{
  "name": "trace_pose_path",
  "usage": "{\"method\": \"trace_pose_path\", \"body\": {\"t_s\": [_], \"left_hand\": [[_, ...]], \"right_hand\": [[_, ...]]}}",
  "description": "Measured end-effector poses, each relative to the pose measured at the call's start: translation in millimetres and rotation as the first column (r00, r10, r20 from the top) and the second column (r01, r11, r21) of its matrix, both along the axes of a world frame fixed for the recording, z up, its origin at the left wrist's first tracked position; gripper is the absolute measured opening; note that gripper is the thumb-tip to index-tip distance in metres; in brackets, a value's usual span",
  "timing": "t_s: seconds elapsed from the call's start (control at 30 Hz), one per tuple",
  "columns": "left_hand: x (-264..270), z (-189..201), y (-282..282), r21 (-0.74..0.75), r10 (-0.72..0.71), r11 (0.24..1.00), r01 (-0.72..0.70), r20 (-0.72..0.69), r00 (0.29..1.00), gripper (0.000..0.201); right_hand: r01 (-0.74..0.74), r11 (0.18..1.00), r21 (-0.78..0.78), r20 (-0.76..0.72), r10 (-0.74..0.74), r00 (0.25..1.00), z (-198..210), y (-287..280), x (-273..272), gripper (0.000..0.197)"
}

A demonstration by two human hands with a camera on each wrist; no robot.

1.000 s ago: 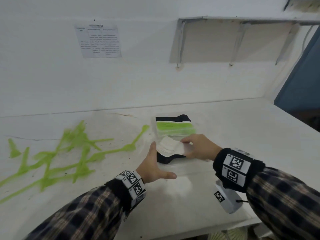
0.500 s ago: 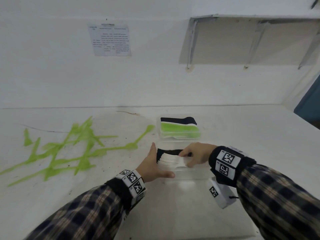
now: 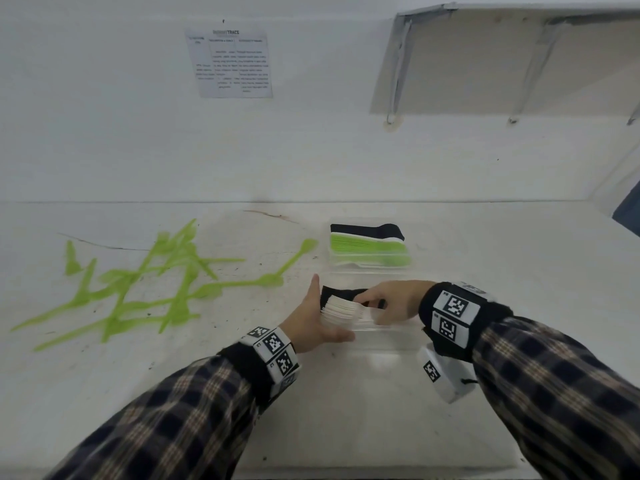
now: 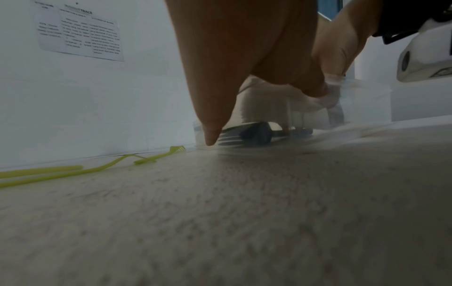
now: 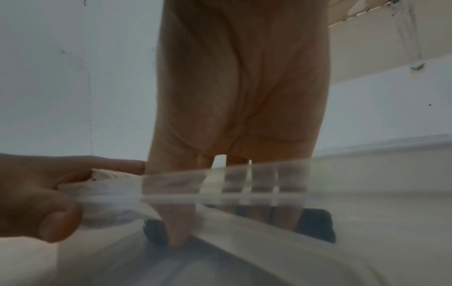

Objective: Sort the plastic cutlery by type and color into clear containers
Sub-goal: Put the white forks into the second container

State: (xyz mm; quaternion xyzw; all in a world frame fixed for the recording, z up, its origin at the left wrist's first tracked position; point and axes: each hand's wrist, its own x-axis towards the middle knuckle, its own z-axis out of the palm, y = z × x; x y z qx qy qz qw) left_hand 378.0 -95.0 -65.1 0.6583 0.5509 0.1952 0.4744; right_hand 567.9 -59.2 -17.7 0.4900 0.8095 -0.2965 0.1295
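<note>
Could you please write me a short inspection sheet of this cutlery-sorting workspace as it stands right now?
Surface: white worktop, scuffed and speckled, a thin crack near the back.
Job's things: stack of white plastic cutlery over black plastic cutlery in the near clear plastic container; far clear container holds black, white and green layers.
Clutter: loose green plastic cutlery scattered on the left, unsorted.
Grippers: left hand open, flat against the stack's end; right hand grips the white stack.
Cables: nothing seen.
Surroundings: printed paper sheet on the white wall, bracketed shelf upper right.
</note>
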Motion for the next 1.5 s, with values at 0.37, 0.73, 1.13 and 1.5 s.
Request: {"method": "trace_pose_path", "body": {"t_s": [0.37,0.73,1.13,1.5], "left_hand": [[0,1,0,-0.017,0.001,1.000,0.000,0.045,0.999,0.123],[1,0,0,-0.012,0.027,1.000,-0.027,-0.007,1.000,0.122],[1,3,-2,0.008,0.016,1.000,-0.015,-0.089,0.996,0.123],[1,2,-2,-0.013,0.015,1.000,-0.015,0.022,1.000,0.122]], "right_hand": [[-0.032,0.985,-0.167,0.136,0.055,0.989,8,7,-8,0.056],[-0.002,0.999,-0.047,-0.009,0.001,1.000,7,8,0,0.048],[0.258,0.965,0.047,-0.297,-0.233,0.926,21,7,20,0.040],[0.030,0.997,-0.065,-0.065,-0.035,0.997,-1,4,12,0.052]]}}
